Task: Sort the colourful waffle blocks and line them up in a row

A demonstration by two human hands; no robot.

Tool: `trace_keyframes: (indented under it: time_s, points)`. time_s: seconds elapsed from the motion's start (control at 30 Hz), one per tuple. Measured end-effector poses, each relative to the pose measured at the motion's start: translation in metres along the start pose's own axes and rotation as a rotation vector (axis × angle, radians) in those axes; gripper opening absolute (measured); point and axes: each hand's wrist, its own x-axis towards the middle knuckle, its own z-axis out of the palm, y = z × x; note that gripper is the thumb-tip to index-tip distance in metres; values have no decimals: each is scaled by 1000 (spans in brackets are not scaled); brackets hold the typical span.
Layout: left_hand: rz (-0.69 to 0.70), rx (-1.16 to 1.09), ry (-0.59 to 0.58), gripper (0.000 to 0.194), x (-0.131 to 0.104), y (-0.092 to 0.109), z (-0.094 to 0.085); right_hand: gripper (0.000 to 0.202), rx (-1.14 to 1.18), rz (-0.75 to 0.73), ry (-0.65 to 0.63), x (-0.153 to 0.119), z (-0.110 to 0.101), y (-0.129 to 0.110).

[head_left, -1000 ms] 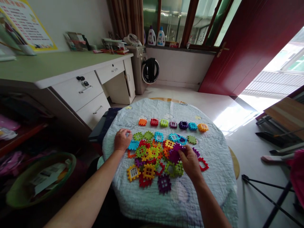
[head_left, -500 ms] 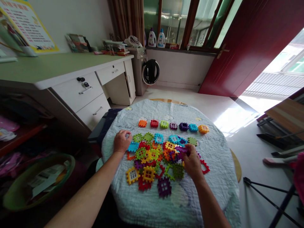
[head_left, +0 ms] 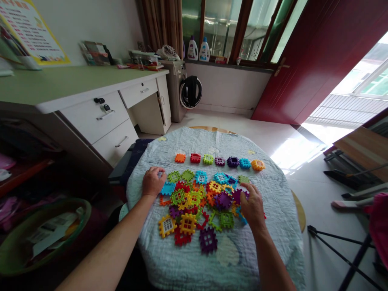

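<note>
A loose pile of plastic interlocking tiles lies on the table in front of me. My left hand point(head_left: 153, 181) rests on the cloth at the pile's left, fingers loosely bent and apart, beside a light blue tile point(head_left: 167, 188). On the right, my right hand point(head_left: 253, 202) has its thumb and forefinger apart at a purple tile point(head_left: 240, 195); whether they touch it is unclear. Left of that, another purple tile point(head_left: 224, 201) lies on the pile. Yellow window tiles point(head_left: 188, 223) and a dark purple grid tile point(head_left: 208, 240) are at the near side.
Behind the pile runs a row of coloured pieces, from an orange one point(head_left: 180, 158) to a yellow-orange one point(head_left: 258, 165). A pale blue cloth point(head_left: 224, 266) covers the round table. A desk point(head_left: 85, 87) stands left, and black tripod-like legs point(head_left: 336, 242) stand right.
The purple tile that was in my right hand now lies on the pile. My right hand has shifted slightly right, with its fingers parted. My left hand stays at the pile's left.
</note>
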Motion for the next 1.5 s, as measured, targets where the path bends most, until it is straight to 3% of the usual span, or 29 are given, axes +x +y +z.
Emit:
trace_keyframes:
  time_s: [0.1, 0.27, 0.47, 0.57, 0.7, 0.77, 0.87, 0.93, 1.07, 1.13, 1.27, 1.4, 1.5]
  points:
    - [8, 1, -4, 17, 1, 0, 0, 29, -100, -121, 52, -3, -6, -2]
    - [4, 13, -6, 18, 1, 0, 0, 27, -180, -264, -300, -26, -6, -20]
    - [2, 26, -12, 18, 1, 1, -1, 32, -79, -257, -332, -35, -3, -22]
    - [7, 27, -20, 18, 1, 0, 0, 26, 10, -181, -246, -29, -11, -18]
    - [21, 22, -9, 18, 1, -1, 0, 24, 92, 48, -49, -22, -25, -5]
    - [17, 21, -10, 18, 1, -1, 0, 27, 207, 183, -49, -22, -29, 3]
    - [7, 23, -17, 16, 2, 0, -1, 29, 328, 250, -181, -24, -28, 7]
    - [4, 23, -15, 16, 2, 1, -1, 27, 250, 172, -214, -23, -26, 7]
    - [8, 23, -13, 18, 1, 2, -2, 25, -70, -33, -69, -8, -26, 12]
    - [9, 27, -14, 18, 1, 2, -1, 27, -241, -30, -49, 3, -26, 18]
    - [0, 28, -17, 18, 1, 1, -1, 36, -501, 59, -210, 17, -19, 28]
    - [-8, 25, -23, 18, 1, 1, 0, 36, -537, 58, -213, 18, -6, 25]
    - [-16, 34, -23, 17, 1, 2, -1, 24, -389, 22, -164, 19, -3, 21]
